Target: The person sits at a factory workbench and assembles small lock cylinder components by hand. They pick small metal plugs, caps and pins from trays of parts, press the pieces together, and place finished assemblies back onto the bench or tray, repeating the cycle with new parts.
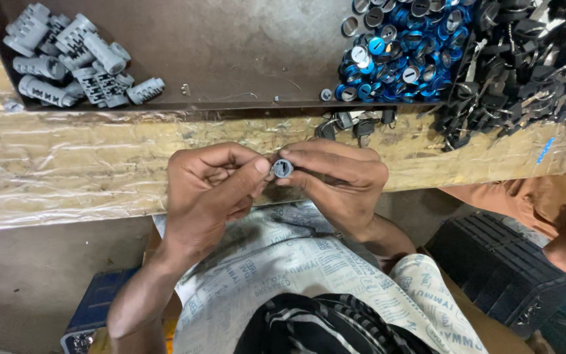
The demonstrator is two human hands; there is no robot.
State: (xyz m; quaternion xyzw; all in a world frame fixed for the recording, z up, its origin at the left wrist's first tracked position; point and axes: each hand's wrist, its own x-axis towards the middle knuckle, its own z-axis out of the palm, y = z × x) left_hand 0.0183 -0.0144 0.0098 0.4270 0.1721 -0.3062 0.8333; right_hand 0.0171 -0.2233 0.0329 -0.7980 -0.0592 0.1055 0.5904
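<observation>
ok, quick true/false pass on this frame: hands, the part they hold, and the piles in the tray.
1. Both hands pinch one small grey cylinder between them. True: left hand and right hand meet on it.
2. The grey toothed barrels lie at the tray's right end. False: they are at its left end.
3. The blue-rimmed round caps lie just left of the dark keys. True.
4. The left hand rests flat in the tray. False: it is off the tray, in front of the plastic-wrapped bench edge.
</observation>
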